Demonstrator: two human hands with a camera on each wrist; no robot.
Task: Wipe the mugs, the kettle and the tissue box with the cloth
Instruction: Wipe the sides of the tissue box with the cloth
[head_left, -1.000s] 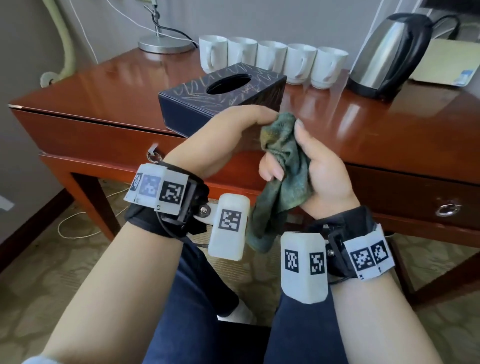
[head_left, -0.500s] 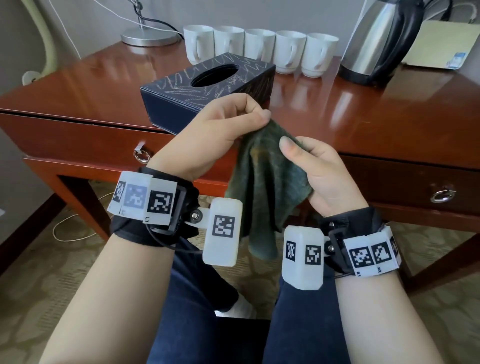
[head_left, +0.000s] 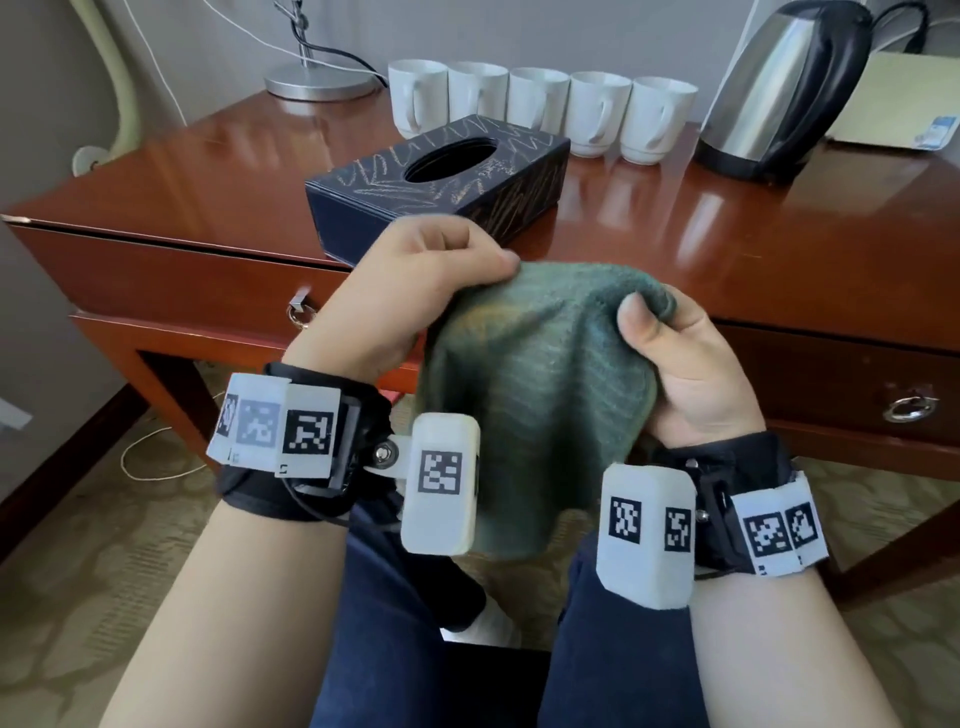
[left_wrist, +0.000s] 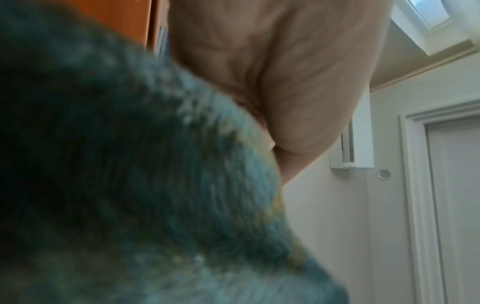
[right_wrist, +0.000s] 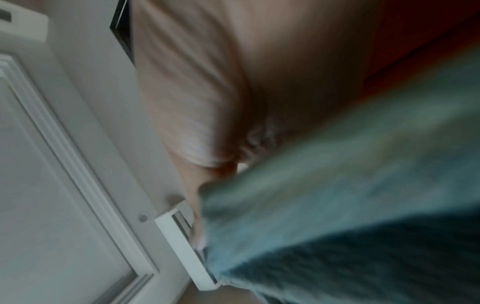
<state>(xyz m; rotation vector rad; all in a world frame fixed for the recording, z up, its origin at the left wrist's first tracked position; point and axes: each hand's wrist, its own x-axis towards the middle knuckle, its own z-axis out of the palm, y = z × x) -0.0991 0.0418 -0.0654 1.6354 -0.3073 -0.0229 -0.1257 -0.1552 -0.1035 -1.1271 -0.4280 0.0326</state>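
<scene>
Glossy red-brown desk (head_left: 727, 249), patterned carpet (head_left: 93, 571) below

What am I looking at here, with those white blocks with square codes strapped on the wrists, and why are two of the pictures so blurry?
There is no machine here: a seated person works with two bare hands. The white blocks are wrist-worn cameras with printed marker codes. The wide picture comes from a camera on the person's head, looking down. The two blurry ones come from those wrist cameras, looking along each palm, so they show mostly skin and cloth close up.

On the glossy red-brown wooden desk stand a row of five white ceramic mugs, a steel electric kettle with black handle, a dark blue patterned tissue box and a round metal lamp base.

The left hand and right hand each grip an upper edge of a green fuzzy cloth, holding it spread between them in front of the desk. Nothing is being wiped yet.
</scene>
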